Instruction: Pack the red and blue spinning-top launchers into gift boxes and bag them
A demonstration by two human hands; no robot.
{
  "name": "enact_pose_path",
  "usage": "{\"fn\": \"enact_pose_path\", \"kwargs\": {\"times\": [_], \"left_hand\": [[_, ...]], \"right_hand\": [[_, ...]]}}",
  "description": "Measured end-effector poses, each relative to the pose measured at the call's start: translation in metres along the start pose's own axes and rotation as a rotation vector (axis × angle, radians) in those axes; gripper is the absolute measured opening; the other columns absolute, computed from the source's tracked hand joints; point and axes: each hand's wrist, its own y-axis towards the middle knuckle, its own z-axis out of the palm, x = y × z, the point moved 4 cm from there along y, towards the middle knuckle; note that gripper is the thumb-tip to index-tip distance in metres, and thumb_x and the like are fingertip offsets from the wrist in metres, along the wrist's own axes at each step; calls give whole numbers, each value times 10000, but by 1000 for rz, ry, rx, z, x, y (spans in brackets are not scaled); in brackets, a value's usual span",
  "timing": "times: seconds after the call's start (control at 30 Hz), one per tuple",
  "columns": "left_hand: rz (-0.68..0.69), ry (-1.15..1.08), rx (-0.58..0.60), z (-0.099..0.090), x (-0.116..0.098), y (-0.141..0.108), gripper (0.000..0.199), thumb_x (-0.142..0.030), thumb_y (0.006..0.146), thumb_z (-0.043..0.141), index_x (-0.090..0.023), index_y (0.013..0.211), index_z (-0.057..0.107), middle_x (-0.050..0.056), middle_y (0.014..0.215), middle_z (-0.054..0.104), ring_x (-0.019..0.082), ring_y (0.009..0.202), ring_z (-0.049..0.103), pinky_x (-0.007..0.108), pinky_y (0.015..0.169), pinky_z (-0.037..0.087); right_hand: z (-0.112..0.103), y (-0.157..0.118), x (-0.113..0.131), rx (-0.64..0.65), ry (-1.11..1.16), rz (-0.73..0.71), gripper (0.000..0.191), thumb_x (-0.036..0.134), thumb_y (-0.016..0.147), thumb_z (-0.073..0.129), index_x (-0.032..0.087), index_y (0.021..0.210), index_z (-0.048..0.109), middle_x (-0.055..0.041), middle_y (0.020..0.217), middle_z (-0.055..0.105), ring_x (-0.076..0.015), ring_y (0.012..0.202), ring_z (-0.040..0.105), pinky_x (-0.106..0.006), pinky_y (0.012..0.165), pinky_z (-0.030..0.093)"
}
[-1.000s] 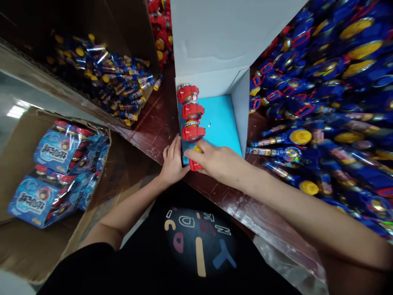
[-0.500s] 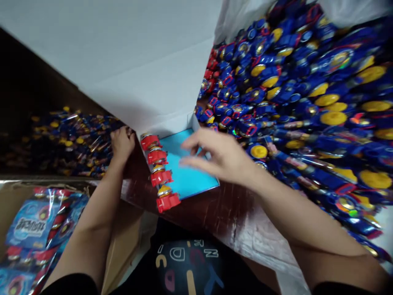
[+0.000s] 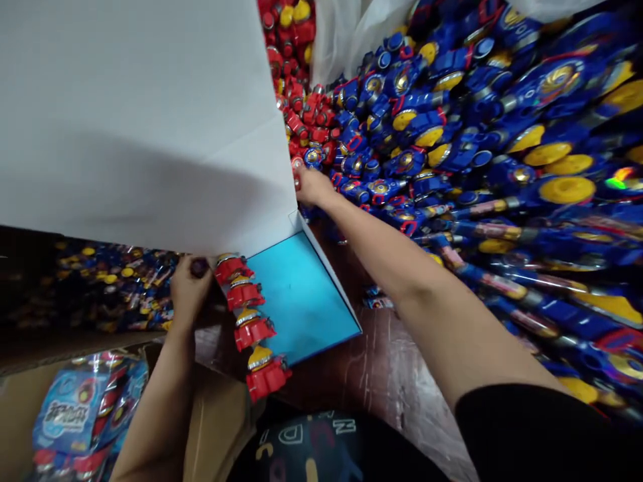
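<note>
An open white box with a bright blue base (image 3: pixel 306 301) lies in front of me. Along its left side stands a row of several red toys (image 3: pixel 254 333) with yellow and silver discs. My left hand (image 3: pixel 187 291) is closed on a small dark round piece (image 3: pixel 199 268), just left of that row. Beyond the box, at the raised lid's edge, my right hand (image 3: pixel 312 187) reaches into the loose toys. Its fingers are closed around a red toy (image 3: pixel 297 165), though the lid partly hides their tips.
The white lid (image 3: pixel 151 120) rises at upper left. Blue toys (image 3: pixel 426 134) with yellow discs are heaped at right, red ones (image 3: pixel 294 67) behind. A bin of small parts (image 3: pixel 120 281) sits left. Packaged toys (image 3: pixel 70 415) fill a carton below it.
My right hand has moved from above the blue base to the red toys beyond the box. My left hand remains beside the row. The view has shifted, showing more red toys.
</note>
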Motion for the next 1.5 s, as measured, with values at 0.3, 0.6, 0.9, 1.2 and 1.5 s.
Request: {"fn": "enact_pose_path", "kwargs": {"times": [0.3, 0.6, 0.9, 1.2, 1.5], "left_hand": [[-88, -634, 51, -79, -58, -117, 309, -445, 898, 844, -209, 1041, 703, -1, 818, 731, 131, 693, 660, 223, 638, 521], [164, -919, 818, -62, -133, -155, 352, -382, 914, 850, -186, 1206, 831, 67, 996, 809, 155, 784, 698, 239, 697, 549], [765, -643, 360, -71, -138, -179, 320, -295, 994, 780, -163, 1282, 735, 72, 1010, 780, 149, 844, 705, 262, 771, 569], [873, -145, 260, -64, -131, -159, 608, -604, 919, 810, -307, 1433, 674, 74, 1324, 747, 303, 1237, 648, 468, 1127, 482], [957, -94, 6, -56, -138, -165, 431, -368, 1063, 680, -313, 1489, 647, 53, 1416, 725, 285, 1350, 619, 489, 1197, 400]], "right_hand": [[-99, -216, 17, -205, 632, -490, 491, 504, 891, 846, 268, 1190, 536, -55, 1157, 672, -205, 949, 688, -391, 801, 591], [-62, -307, 80, 64, 519, -957, 393, 347, 906, 872, 259, 1206, 634, -70, 1205, 668, -207, 1113, 689, -363, 926, 616], [-45, -328, 76, 41, 622, -767, 352, 345, 872, 894, 272, 1087, 625, -49, 1111, 699, -209, 1044, 706, -394, 887, 639], [-32, -321, 51, 480, 1003, 42, 502, 510, 825, 910, 245, 1120, 603, 18, 885, 651, -128, 652, 643, -273, 488, 620], [-72, -310, 50, 256, 623, -216, 350, 532, 950, 771, 316, 1162, 597, -25, 948, 692, -198, 693, 667, -363, 537, 584]]}}
